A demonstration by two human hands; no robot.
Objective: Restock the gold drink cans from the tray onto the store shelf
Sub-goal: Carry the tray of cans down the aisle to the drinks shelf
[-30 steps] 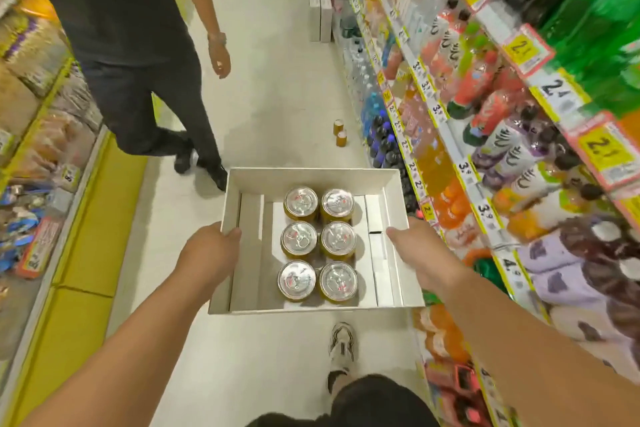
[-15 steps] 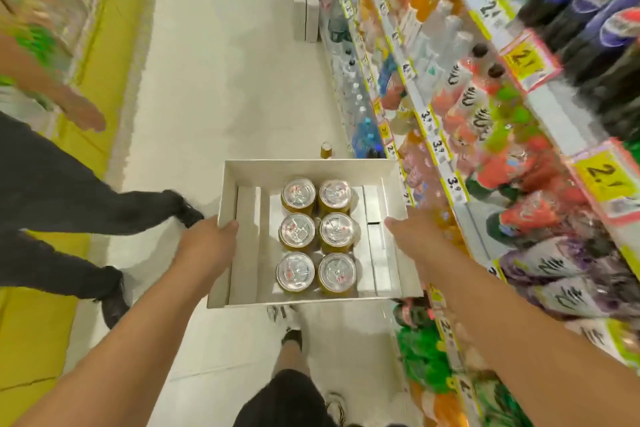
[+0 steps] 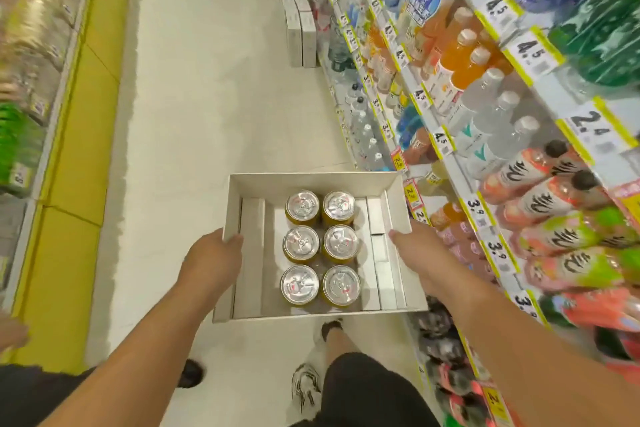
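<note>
Since the frame half a second before, we had walked further down the aisle: the bystander in dark clothing had slid almost out of view to the lower left, and the can standing on the floor by the shelf base was no longer visible. The tray (image 3: 313, 180) kept the same position between our hands.

Grip: left hand (image 3: 211, 262) wrapped the tray's left wall, fingers curled over the rim, thumb out of sight beneath. Right hand (image 3: 417, 255) clamped the right wall, fingers (image 3: 398, 236) hooked over the edge. Both closed on the tray, carrying it level above the floor (image 3: 207, 114).

Load: six gold cans (image 3: 320, 248), upright, in a block of two columns by three rows, touching one another, standing in the middle of the tray with bare cardboard on either side. All lids sealed.

Shelf (image 3: 450, 163) on our right: packed with bottled drinks and yellow price tags. We saw no gold cans on it and could not pick out an open slot; the far rows were blurred.

Progress, by our judgement: nothing stocked yet from this tray. All six cans remained to be placed. The carrying leg looked underway; finding the slot, freeing one hand and transferring cans were all outstanding.
</note>
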